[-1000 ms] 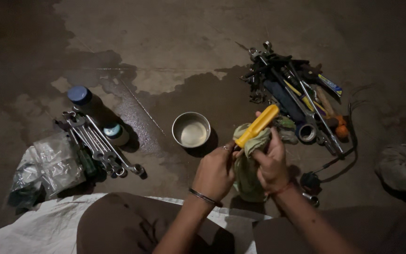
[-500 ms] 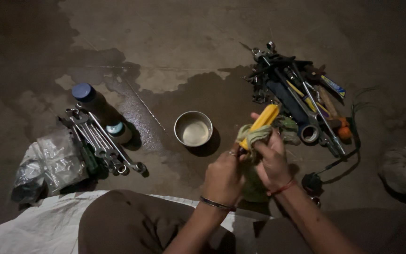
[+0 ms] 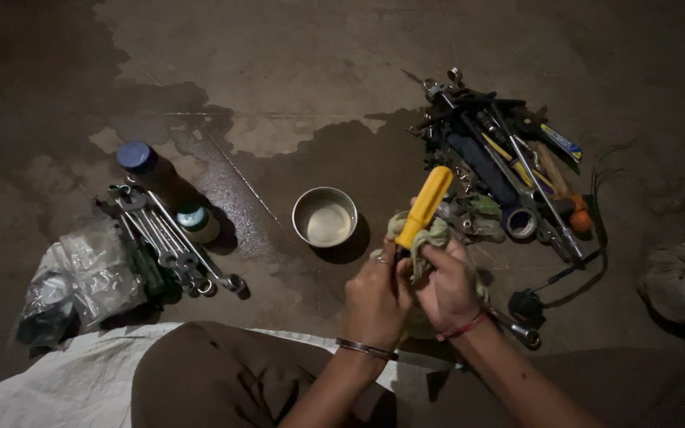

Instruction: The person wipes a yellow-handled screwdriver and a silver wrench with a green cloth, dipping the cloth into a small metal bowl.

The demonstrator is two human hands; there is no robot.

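Since the earlier frame, both hands have drawn nearer the body and the yellow-handled screwdriver (image 3: 424, 208) stands steeper. Left hand (image 3: 376, 301) is clenched on its lower end; right hand (image 3: 445, 287) grips the greenish rag (image 3: 430, 238) wrapped around it. Steel bowl (image 3: 324, 217) sits on the wet floor (image 3: 279, 63) just left, tool pile (image 3: 501, 166) to the right.

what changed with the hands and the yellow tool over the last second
The right hand slid the green rag back down the yellow-handled tool, baring most of the handle, which now stands steeper. The left hand kept its grip near the base. Steel bowl, spanners and tool pile stayed put.
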